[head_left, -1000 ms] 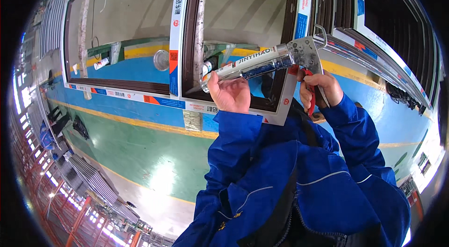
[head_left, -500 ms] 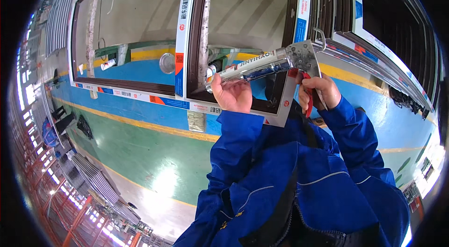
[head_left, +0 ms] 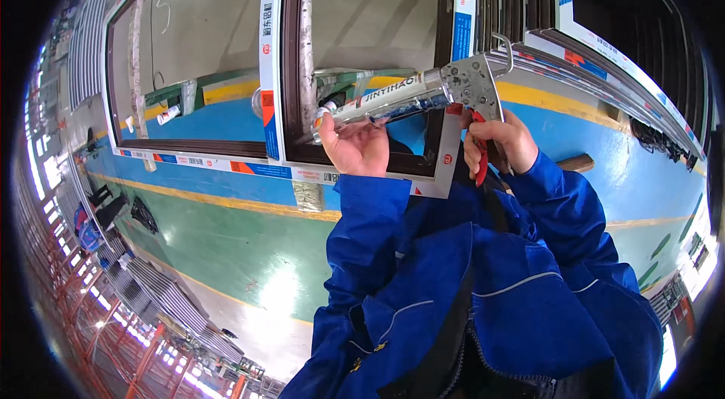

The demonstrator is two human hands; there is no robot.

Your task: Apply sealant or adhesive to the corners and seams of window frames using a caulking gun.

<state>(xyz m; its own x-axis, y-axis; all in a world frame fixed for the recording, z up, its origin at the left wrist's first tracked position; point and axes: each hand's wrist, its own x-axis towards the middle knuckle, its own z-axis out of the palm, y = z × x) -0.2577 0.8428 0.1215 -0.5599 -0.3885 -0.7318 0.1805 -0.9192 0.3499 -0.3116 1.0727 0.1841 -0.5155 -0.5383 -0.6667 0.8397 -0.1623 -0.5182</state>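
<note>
A silver caulking gun [head_left: 470,83] with a white cartridge [head_left: 393,95] lies slantwise across the near right corner of a brown window frame [head_left: 445,144] edged in printed protective film. My right hand [head_left: 512,144] is wrapped round its handle and red trigger [head_left: 479,161]. Palm up, my left hand [head_left: 359,150] cups the front end of the gun from below, with the thumb against its side. Most of the left fingers are hidden under the barrel. The front tip sits over the frame's inner edge; its contact with the profile cannot be made out.
More film-edged frames [head_left: 604,74] are stacked at the right. A light-coloured bar [head_left: 307,36] runs beneath the frame, and a white bottle or tube [head_left: 168,115] lies beyond its left opening. A wooden block [head_left: 576,163] is right of my hand. Yellow lines cross the blue and green floor [head_left: 226,214].
The frame and the caulking gun in both hands have shifted left in the view. A round metal container seen before is now mostly covered by the frame's middle bar. My grip looks the same.
</note>
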